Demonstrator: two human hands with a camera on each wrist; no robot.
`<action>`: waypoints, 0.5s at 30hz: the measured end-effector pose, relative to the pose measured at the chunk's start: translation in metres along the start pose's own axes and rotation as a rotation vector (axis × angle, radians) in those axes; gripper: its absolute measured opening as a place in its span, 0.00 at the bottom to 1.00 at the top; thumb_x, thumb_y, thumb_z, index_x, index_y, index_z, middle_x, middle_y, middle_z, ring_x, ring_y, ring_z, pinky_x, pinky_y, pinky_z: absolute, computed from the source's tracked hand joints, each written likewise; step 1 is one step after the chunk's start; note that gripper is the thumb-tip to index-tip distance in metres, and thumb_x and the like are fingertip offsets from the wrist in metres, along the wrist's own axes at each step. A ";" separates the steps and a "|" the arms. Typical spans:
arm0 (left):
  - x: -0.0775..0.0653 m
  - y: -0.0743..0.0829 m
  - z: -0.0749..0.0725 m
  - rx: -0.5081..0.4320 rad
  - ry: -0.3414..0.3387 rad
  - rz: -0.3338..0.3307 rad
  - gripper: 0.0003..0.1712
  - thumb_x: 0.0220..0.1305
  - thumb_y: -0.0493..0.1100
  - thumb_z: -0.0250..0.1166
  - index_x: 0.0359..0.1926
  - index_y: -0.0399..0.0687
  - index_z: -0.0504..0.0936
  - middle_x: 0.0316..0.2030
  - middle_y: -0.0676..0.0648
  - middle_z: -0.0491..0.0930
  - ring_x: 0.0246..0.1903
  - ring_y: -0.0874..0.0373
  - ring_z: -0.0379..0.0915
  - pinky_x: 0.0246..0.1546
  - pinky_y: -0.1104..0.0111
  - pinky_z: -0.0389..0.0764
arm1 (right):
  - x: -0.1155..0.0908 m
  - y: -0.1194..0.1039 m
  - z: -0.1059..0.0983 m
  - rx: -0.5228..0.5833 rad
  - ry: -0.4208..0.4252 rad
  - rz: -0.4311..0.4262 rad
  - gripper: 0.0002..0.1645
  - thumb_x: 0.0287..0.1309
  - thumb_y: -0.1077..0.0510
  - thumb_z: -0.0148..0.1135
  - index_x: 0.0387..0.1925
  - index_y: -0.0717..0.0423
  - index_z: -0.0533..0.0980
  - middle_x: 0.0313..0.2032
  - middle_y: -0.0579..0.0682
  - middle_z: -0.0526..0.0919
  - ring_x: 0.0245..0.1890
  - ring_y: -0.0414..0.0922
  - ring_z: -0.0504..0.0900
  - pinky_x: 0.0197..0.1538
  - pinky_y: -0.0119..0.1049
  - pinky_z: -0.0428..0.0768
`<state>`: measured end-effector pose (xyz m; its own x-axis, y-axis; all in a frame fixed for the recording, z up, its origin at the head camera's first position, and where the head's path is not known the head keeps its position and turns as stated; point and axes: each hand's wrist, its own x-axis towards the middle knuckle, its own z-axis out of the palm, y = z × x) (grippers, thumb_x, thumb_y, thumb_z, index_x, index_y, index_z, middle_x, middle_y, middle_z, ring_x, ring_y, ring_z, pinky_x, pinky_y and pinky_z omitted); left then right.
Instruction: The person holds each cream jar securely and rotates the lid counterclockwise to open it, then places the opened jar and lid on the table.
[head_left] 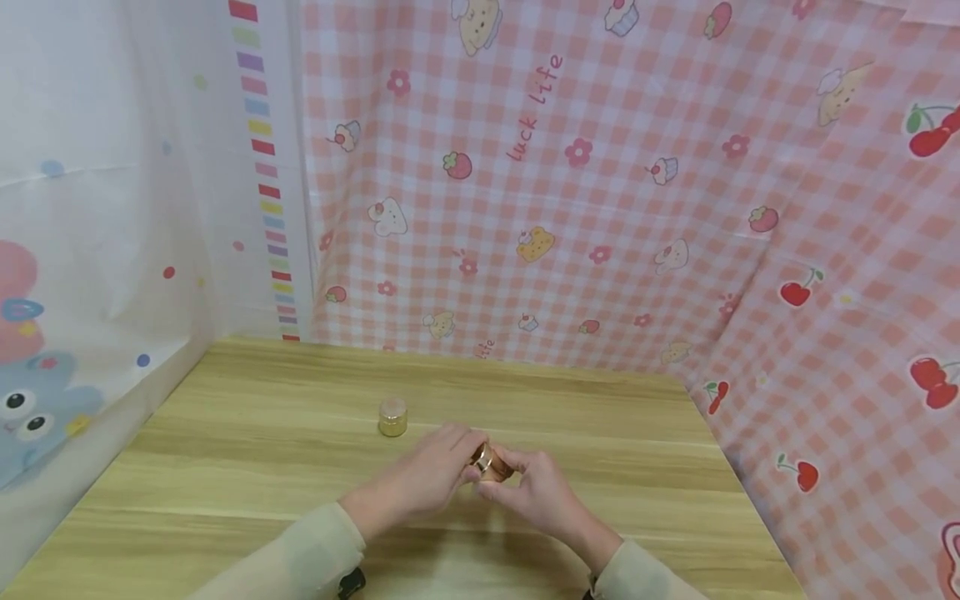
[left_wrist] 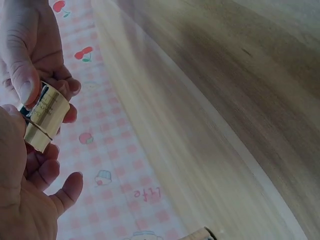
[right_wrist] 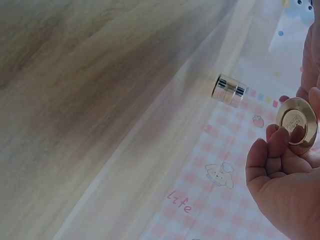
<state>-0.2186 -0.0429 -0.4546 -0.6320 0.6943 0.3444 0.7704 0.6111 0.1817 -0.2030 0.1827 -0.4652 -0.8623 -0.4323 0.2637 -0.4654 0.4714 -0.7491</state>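
A small shiny gold jar (head_left: 491,462) is held between both hands above the table, its long side tilted. My left hand (head_left: 431,471) grips its left end, and my right hand (head_left: 543,492) pinches its right end between thumb and fingers. Small print and a thin seam show on the side of the jar (left_wrist: 50,112) in the left wrist view. A round gold end face with a raised rim and lettering on the jar (right_wrist: 299,122) shows in the right wrist view. A second gold jar (head_left: 393,418) stands upright on the table, beyond and left of the left hand.
The wood-grain table (head_left: 247,467) lies under both hands. A pink checked cloth (head_left: 570,200) hangs behind it and another checked cloth (head_left: 847,350) at the right. At the left hangs a white patterned cloth (head_left: 112,225).
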 end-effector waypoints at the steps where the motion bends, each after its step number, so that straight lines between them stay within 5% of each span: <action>1: 0.000 0.000 0.000 0.005 -0.003 -0.006 0.26 0.81 0.51 0.57 0.70 0.40 0.72 0.58 0.44 0.81 0.57 0.53 0.76 0.61 0.57 0.82 | 0.000 0.001 0.000 0.000 0.007 -0.005 0.28 0.63 0.54 0.78 0.63 0.55 0.84 0.33 0.43 0.91 0.33 0.29 0.80 0.39 0.27 0.81; 12: -0.001 0.005 0.005 -0.014 0.019 -0.038 0.21 0.82 0.53 0.53 0.64 0.46 0.72 0.52 0.51 0.78 0.51 0.60 0.69 0.54 0.62 0.78 | -0.002 0.003 0.003 0.009 0.058 -0.024 0.25 0.62 0.53 0.78 0.60 0.53 0.86 0.31 0.43 0.88 0.32 0.31 0.78 0.36 0.29 0.80; 15: 0.000 0.006 0.005 -0.055 0.003 -0.085 0.25 0.83 0.52 0.53 0.70 0.43 0.69 0.59 0.47 0.79 0.58 0.55 0.72 0.62 0.59 0.79 | 0.000 0.000 0.002 0.011 0.064 0.020 0.24 0.64 0.48 0.77 0.60 0.49 0.86 0.32 0.40 0.88 0.33 0.32 0.79 0.36 0.29 0.80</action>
<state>-0.2141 -0.0375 -0.4577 -0.6952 0.6395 0.3284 0.7174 0.6459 0.2611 -0.2029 0.1807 -0.4666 -0.8824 -0.3731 0.2867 -0.4464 0.4708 -0.7610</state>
